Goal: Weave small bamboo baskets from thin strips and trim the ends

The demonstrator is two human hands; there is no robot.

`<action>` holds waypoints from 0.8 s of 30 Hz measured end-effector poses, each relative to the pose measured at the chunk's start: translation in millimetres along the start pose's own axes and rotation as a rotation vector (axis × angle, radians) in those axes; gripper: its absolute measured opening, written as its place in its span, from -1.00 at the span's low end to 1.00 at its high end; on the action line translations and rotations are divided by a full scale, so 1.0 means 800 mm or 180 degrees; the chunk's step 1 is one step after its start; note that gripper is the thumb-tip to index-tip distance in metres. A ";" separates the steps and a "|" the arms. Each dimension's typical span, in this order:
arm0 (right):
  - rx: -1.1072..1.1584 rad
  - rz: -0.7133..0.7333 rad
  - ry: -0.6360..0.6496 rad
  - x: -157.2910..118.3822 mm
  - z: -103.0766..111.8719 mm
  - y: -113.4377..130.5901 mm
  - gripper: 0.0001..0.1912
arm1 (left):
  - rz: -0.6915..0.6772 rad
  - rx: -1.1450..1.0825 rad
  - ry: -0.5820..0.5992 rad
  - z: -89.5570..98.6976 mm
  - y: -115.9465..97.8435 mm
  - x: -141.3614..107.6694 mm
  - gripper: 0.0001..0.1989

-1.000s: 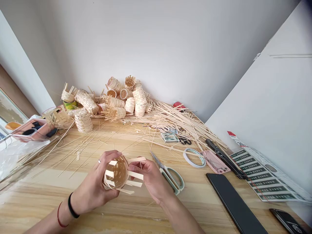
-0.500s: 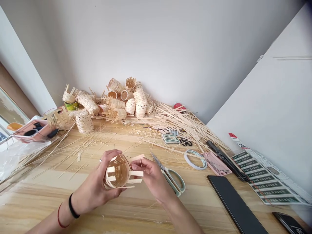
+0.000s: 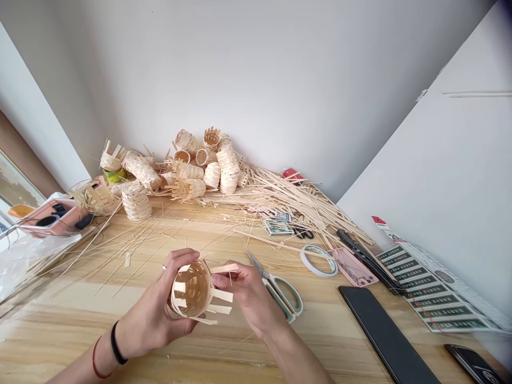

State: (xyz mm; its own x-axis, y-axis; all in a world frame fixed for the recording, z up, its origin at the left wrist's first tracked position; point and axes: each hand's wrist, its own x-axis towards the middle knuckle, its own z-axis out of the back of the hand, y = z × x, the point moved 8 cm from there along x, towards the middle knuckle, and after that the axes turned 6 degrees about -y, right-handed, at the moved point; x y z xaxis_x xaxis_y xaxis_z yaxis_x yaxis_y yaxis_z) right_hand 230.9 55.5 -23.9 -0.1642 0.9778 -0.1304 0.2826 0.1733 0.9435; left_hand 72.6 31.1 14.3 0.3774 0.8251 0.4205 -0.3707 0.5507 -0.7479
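Note:
A small round woven basket (image 3: 208, 292) of pale wood strips is held above the table, its open mouth facing me. My left hand (image 3: 166, 306) wraps round its left side, thumb below and fingers over the top. Several flat strip ends stick out from the rim toward the right. My right hand (image 3: 246, 290) pinches one of these, an upper strip end (image 3: 223, 269), between thumb and fingers at the basket's right edge. Scissors (image 3: 278, 288) with pale green handles lie just right of my right hand, blades pointing away.
Several woven baskets (image 3: 136, 201) are heaped along the wall. Loose wood strips (image 3: 304, 200) spread beside them. To the right lie a roll of tape (image 3: 319, 261), a pink card (image 3: 352, 266), a black phone (image 3: 384, 330) and a blade pack (image 3: 424, 288). A pink box (image 3: 60, 226) stands left.
My right hand has shifted slightly upward along the rim and now pinches the upper strip end, leaving the lower strips uncovered. My left hand still holds the basket, which has turned only a little.

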 end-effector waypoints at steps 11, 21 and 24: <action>-0.0123 0.0032 -0.0029 0.000 -0.001 0.001 -0.64 | 0.0175 -0.0025 -0.0087 0.001 0.003 0.001 -0.19; -0.1057 0.1170 -0.0682 -0.011 0.023 0.037 -0.65 | 0.1523 -0.1743 -0.0295 0.012 0.057 -0.007 -0.12; -0.0976 0.1131 -0.0275 -0.014 0.009 0.038 -0.67 | 0.1851 -0.2299 -0.0300 0.007 0.058 -0.007 -0.18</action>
State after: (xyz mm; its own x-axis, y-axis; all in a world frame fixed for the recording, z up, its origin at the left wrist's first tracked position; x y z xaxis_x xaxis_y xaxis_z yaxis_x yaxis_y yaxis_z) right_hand 248.5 50.5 3.9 -0.0250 0.9786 0.2040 0.0128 -0.2038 0.9789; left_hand 48.5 53.1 -19.9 0.2159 0.9708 -0.1042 0.1500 -0.1384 -0.9789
